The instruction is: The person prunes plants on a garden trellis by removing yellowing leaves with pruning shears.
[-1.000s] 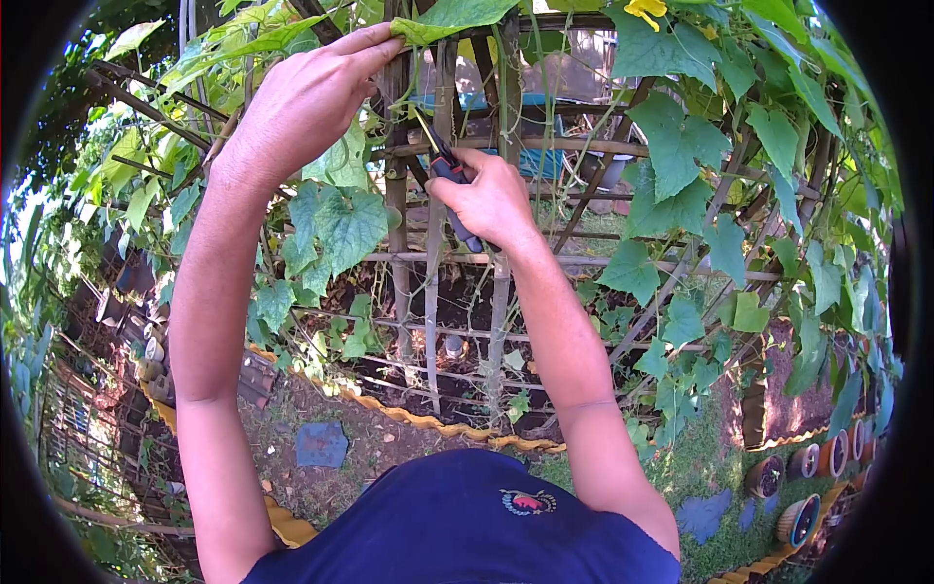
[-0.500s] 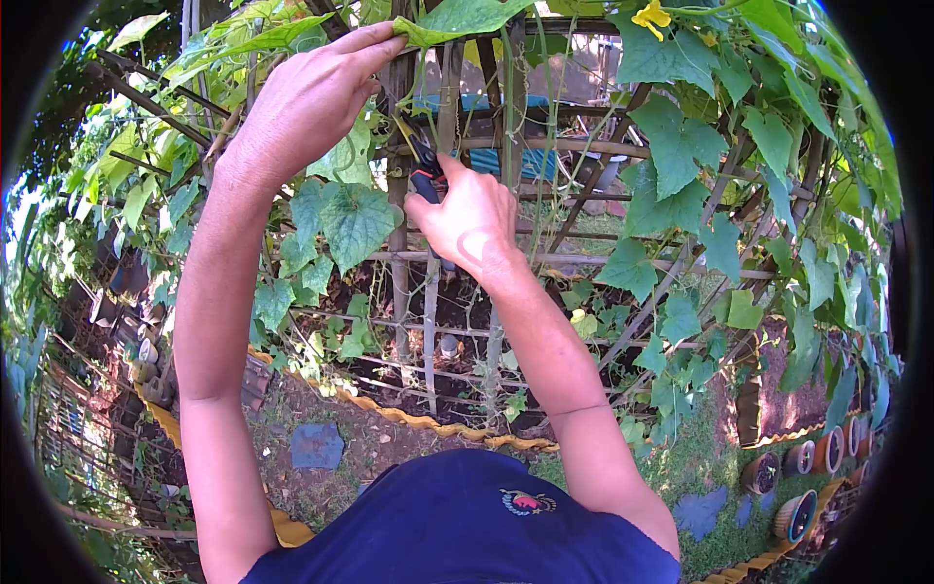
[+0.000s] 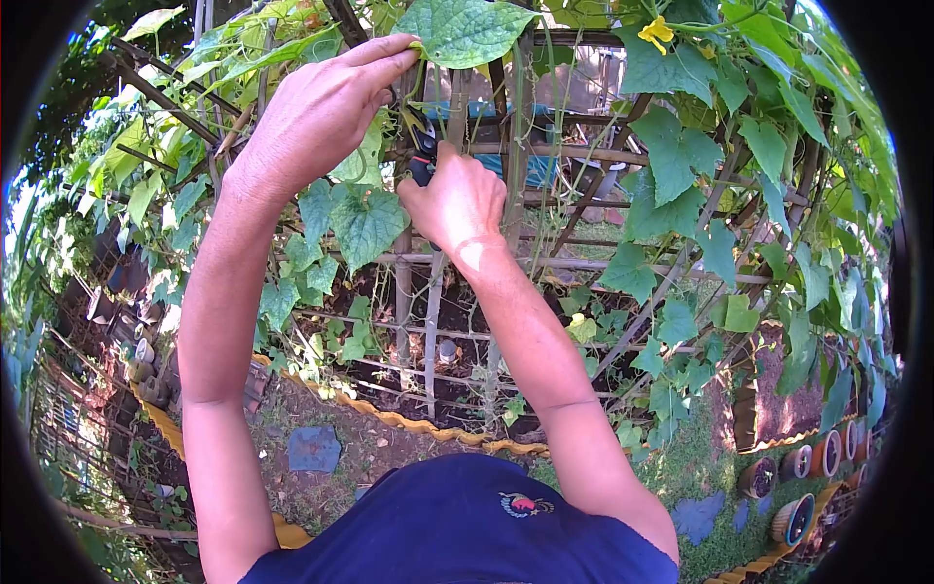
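Raised at the top, my left hand (image 3: 326, 112) pinches the edge of a broad green leaf (image 3: 465, 31) between thumb and fingers. Just below and to the right, my right hand (image 3: 457, 200) is closed around pruning shears (image 3: 423, 146) with dark handles and red accents. The shears' blades point up, close under the leaf and beside a thin green stem. Most of the handles are hidden by my right hand. Behind both hands stands a wooden trellis (image 3: 404, 292) with climbing vines, and a large leaf (image 3: 370, 226) hangs below my left wrist.
A yellow flower (image 3: 657, 33) hangs at the upper right among dense vine leaves (image 3: 681, 146). Trellis poles cross in front of me. Yellow wavy edging (image 3: 418, 426) borders the bed, a flat stone (image 3: 314, 449) lies on the ground, and several pots (image 3: 796, 518) stand at lower right.
My left hand has shifted slightly right and down, and the pinched leaf has turned to show more of its face. My right hand has moved slightly up and left with the shears.
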A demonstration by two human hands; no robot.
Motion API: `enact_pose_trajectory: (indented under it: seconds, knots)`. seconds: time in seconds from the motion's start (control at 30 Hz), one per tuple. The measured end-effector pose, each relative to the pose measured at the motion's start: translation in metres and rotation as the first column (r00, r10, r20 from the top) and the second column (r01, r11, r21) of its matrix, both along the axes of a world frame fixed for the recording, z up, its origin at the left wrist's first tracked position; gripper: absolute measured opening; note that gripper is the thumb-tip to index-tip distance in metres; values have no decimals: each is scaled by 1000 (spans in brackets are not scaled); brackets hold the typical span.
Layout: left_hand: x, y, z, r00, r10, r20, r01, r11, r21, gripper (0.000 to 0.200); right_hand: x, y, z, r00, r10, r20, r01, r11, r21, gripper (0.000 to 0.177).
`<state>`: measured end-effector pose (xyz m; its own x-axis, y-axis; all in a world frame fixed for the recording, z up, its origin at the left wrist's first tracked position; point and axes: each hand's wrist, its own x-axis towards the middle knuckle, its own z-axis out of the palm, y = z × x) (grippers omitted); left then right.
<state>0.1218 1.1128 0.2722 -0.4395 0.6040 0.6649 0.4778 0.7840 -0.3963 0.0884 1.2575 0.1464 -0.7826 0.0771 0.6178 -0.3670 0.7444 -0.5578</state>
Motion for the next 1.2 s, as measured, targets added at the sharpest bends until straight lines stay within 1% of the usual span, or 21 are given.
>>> enact_pose_trajectory:
  seconds: [0.13, 0.23, 0.33, 0.43, 0.53, 0.63, 0.73, 0.83, 0.93, 1.03, 1.13, 1.17, 1.2]
  knots:
    - [3, -1, -3, 1000, -22, 10, 22, 1000, 11, 40, -5, -5, -6, 997, -29, -66, 30, 999, 17, 37]
    - [4, -2, -4, 1000, -27, 13, 26, 1000, 17, 39, -7, -8, -10, 990, -77, -121, 81, 996, 25, 41]
    - [5, -3, -5, 999, -43, -4, 43, 999, 31, 38, -7, -10, -13, 992, -75, -102, 77, 997, 21, 48]
    - [8, -3, -7, 998, -59, -6, 59, 998, 37, 36, -8, -11, -15, 989, -99, -111, 102, 995, 22, 50]
    - [11, -1, -9, 997, -72, 33, 70, 996, 59, 36, -10, -12, -13, 989, -86, -120, 90, 996, 26, 49]
    - [7, -3, -13, 993, -119, 23, 118, 992, 53, 36, -10, -14, -10, 993, -69, -99, 72, 997, 36, 48]
    - [8, -3, -16, 991, -125, 52, 121, 989, 81, 34, -13, -14, -12, 991, -51, -120, 54, 998, 23, 45]
    - [7, -4, -17, 991, -124, 57, 119, 989, 92, 33, -15, -10, -8, 999, 33, -7, -33, 999, -1, 45]
    - [15, -3, -15, 988, -133, 75, 121, 982, 148, 34, -16, -7, -13, 998, 54, 36, -52, 998, -43, 45]
    - [18, -8, -10, 981, -177, -75, 188, 967, 170, 37, -16, -5, -22, 999, -22, -36, 20, 998, -61, 47]
    - [32, -21, -7, 930, -277, -242, 343, 889, 303, 27, -13, -3, -32, 999, -18, 27, 20, 997, -79, 52]
    - [38, -29, -9, 908, -287, -305, 391, 841, 373, 28, -11, -1, -36, 998, -22, 58, 25, 998, -62, 56]
    - [51, -30, -14, 905, -350, -242, 424, 694, 582, 28, -8, 1, -41, 1000, -13, 22, 15, 997, -81, 53]
